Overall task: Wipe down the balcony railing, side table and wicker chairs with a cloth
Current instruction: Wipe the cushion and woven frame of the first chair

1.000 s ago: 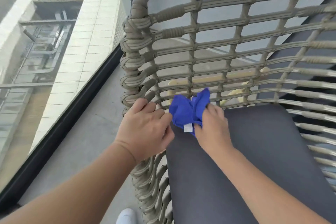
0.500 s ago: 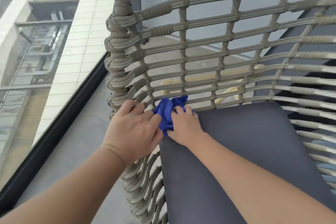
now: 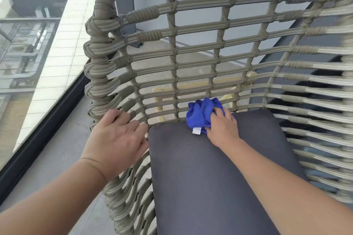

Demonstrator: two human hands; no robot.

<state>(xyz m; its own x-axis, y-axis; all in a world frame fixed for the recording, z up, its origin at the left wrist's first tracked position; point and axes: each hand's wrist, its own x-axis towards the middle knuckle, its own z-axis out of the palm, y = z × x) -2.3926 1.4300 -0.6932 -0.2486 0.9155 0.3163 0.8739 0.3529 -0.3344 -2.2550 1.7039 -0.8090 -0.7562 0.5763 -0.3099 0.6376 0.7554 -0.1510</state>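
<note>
Since a moment ago the cloth [image 3: 201, 115], bunched in the right hand's [image 3: 222, 128] curled fingers, has been swept right along the chair's [image 3: 172, 51] lowest far bands, while the left hand [image 3: 116, 137], spread, steadies the left corner: that strip is being covered.

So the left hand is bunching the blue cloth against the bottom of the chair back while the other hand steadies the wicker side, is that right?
Not quite: the hands are swapped. In the head view the right hand bunches the blue cloth against the bottom of the chair back, while the left hand steadies the wicker side.
</note>
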